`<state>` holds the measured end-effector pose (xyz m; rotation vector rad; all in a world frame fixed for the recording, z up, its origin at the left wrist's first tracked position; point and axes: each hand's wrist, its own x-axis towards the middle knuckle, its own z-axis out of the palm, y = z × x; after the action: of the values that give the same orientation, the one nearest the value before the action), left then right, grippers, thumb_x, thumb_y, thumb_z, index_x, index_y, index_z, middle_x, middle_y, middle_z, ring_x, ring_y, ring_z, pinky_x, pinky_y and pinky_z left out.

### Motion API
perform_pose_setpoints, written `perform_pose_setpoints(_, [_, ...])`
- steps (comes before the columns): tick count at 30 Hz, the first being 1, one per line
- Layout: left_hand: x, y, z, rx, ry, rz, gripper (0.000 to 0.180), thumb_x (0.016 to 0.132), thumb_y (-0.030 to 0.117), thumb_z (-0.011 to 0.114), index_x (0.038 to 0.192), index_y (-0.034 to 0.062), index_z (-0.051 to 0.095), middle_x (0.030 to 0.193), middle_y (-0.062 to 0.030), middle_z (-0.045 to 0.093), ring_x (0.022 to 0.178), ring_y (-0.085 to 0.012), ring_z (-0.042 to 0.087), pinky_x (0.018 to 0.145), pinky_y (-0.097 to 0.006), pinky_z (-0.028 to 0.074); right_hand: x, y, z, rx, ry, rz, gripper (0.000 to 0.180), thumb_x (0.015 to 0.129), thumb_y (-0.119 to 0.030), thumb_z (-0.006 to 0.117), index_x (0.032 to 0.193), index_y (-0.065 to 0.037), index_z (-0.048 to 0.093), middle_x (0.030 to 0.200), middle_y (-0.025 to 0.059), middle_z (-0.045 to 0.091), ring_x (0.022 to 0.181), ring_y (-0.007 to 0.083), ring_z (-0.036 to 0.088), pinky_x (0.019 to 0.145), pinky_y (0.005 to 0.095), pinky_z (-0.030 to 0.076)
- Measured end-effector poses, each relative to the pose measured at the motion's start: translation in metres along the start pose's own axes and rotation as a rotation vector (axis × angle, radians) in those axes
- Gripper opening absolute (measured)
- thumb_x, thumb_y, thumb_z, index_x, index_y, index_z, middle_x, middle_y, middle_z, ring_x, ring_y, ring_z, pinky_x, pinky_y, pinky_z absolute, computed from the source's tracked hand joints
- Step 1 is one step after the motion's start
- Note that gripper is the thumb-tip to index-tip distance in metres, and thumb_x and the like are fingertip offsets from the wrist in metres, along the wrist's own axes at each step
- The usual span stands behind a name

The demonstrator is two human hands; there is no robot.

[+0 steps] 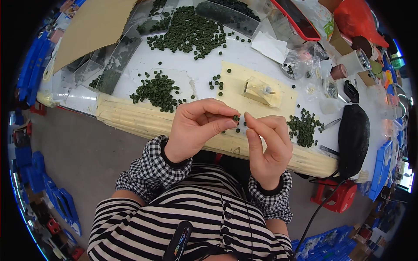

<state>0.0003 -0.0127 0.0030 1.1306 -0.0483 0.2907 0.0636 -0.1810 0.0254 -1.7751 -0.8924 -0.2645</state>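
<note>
Over the table's near edge, my left hand (198,126) pinches a small dark green round piece (235,118) between thumb and forefinger. Just right of it is my right hand (271,148), its thumb and forefinger apart with nothing visible between them. Beneath the fingertips a few similar green pieces (238,130) lie near the padded edge. One pile of green pieces (156,92) lies beyond my left hand, and a smaller pile (306,128) sits to the right of my right hand. A cream block with a short pin (263,91) stands just beyond both hands.
A large heap of green pieces (187,32) spreads at the back among clear plastic bins (117,58). Cardboard (93,28) covers the back left. Toward the right are a red-framed tray (300,19), a spool (357,61) and a black pouch-like object (353,139).
</note>
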Motion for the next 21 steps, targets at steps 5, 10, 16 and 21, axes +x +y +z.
perform_pose_setpoints(5, [0.0,0.0018,0.0032,0.052,0.006,0.048,0.022,0.085,-0.009,0.066,0.106,-0.0029,0.069,0.099,-0.0101,0.067,0.091,-0.0143,0.065,0.081,-0.025,0.054,-0.0025,-0.0014,0.0038,0.039,-0.019,-0.03,0.033,0.074,0.003,0.074,0.107,-0.003,0.073,0.085,0.0063,0.063,0.077,0.0221,0.055,0.068,0.0309,0.046])
perform_pose_setpoints(10, [-0.0004,0.0025,0.0042,0.076,0.012,0.068,0.022,0.084,-0.01,0.067,0.105,-0.0021,0.071,0.098,-0.0095,0.067,0.091,-0.0141,0.064,0.08,-0.024,0.053,-0.0035,-0.0023,0.005,0.037,-0.024,-0.031,0.034,0.074,0.003,0.074,0.107,-0.003,0.073,0.085,0.006,0.064,0.077,0.022,0.056,0.069,0.0311,0.045])
perform_pose_setpoints(16, [-0.0019,0.0026,0.0037,0.141,0.015,0.082,0.024,0.084,-0.01,0.067,0.105,0.0003,0.072,0.096,-0.0089,0.067,0.089,-0.0131,0.064,0.079,-0.024,0.052,-0.0022,-0.0039,0.0052,0.012,-0.03,-0.059,0.035,0.074,0.003,0.075,0.108,-0.003,0.073,0.084,0.0058,0.064,0.076,0.0219,0.056,0.068,0.031,0.045])
perform_pose_setpoints(21, [-0.0018,0.0028,0.0027,0.156,0.007,0.092,0.023,0.084,-0.009,0.067,0.105,0.0004,0.072,0.098,-0.0092,0.067,0.09,-0.0138,0.064,0.079,-0.024,0.053,-0.0023,-0.005,0.0052,0.012,-0.036,-0.061,0.036,0.073,0.004,0.075,0.109,-0.004,0.073,0.084,0.0059,0.064,0.075,0.022,0.056,0.068,0.0306,0.046])
